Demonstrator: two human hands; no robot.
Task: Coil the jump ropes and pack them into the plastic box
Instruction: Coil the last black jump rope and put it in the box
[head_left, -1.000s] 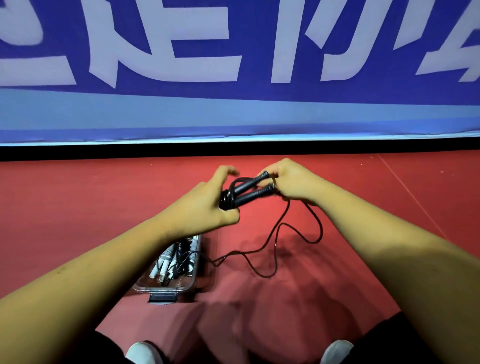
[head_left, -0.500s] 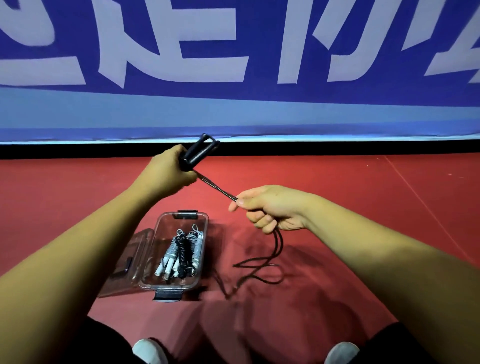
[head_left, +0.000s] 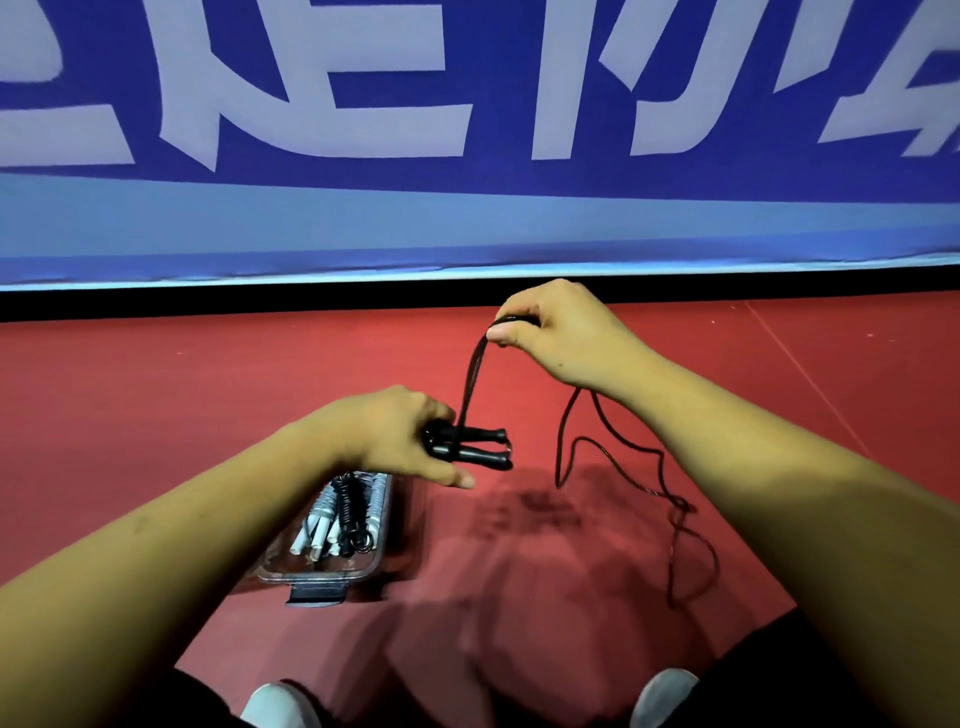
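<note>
Red sports flooring fills the middle of the frame, and a blue banner runs across the top. I hold the black jump rope at centre frame, above the floor.

1. Left hand: the fingers are curled round the two handles, which lie side by side with their free ends pointing to the right of the frame.
2. Right hand: it sits higher and to the right, and its thumb and fingers pinch a doubled strand that runs taut down to the handles.
3. Slack: the rest of the cord hangs from under the right wrist and lies in loose bends on the floor at right centre.
4. Plastic box: it stands open at lower left of centre, partly hidden by the left forearm. Coiled ropes already lie inside.

Handling, as I judge it: the rope is light and not fragile. The handles are rigid and give the only firm hold, so I keep them clamped together as the core. The cord is thin, limp and probably smooth. I expect each wrap to loosen if tension drops, and the trailing slack may kink or snag.
</note>
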